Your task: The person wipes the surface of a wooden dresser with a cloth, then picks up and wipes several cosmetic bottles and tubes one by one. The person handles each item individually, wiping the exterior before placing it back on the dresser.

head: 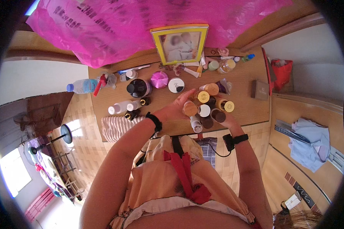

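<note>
On the wooden table (240, 88) stands a tight cluster of several bottles and jars, with a hand at each side. My left hand (181, 106) is against a jar with an orange-brown lid (190, 108) at the cluster's left edge. My right hand (230, 121) is at the lower right, beside a dark-brown-capped bottle (218, 115); its fingers are mostly hidden. Between the hands are a gold-capped bottle (203, 97), a white-capped one (204, 110) and a small white bottle (196, 126). Another gold-capped bottle (228, 106) stands at the right. Whether either hand grips anything is unclear.
Behind stand a yellow-framed photo (180, 60), a pink lidded container (159, 80), a round white compact (176, 85) and a large dark bottle (138, 88). Further left are a clear plastic bottle (84, 86) and a ribbed pink cloth (119, 127). A grey box (260, 90) sits at the right edge.
</note>
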The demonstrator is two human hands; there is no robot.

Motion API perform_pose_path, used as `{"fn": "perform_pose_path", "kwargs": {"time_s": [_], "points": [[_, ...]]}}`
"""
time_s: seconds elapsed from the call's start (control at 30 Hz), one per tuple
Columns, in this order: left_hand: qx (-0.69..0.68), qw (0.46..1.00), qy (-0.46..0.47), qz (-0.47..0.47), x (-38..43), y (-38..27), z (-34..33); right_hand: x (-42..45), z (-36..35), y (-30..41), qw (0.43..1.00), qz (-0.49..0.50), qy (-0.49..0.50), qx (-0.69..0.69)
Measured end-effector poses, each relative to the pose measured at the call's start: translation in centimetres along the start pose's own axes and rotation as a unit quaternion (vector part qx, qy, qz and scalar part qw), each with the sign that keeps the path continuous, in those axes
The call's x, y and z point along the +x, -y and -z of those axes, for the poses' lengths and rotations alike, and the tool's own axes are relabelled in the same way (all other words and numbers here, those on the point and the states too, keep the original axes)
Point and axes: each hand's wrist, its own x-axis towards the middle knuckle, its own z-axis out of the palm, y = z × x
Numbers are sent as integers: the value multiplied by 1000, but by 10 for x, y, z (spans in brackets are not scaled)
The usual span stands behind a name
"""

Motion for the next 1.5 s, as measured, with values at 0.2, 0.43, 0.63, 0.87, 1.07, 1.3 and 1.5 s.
{"fn": "perform_pose_path", "kwargs": {"time_s": [0.2, 0.43, 0.63, 0.87, 1.07, 1.3, 1.5], "points": [[40, 998, -16, -51, 5, -4, 7, 8, -10, -17, 994, 85, -25, 67], [55, 998, 5, -11, -6, 14, 7, 6, -5, -15, 995, 85, -32, 40], [65, 997, -26, 44, -12, -14, 12, 14, -6, -33, 984, 161, -52, 55], [97, 995, -22, -11, -8, -7, 15, 5, -7, -22, 982, 145, -74, 94], [105, 994, -20, 38, -16, -15, 18, -13, -25, -32, 989, 129, 31, -71], [216, 967, -91, 97, -42, -37, 29, 3, -69, -22, 985, 126, 118, -20], [410, 873, -262, -37, -87, -81, 72, 27, -93, -55, 979, 22, 181, 89]]}}
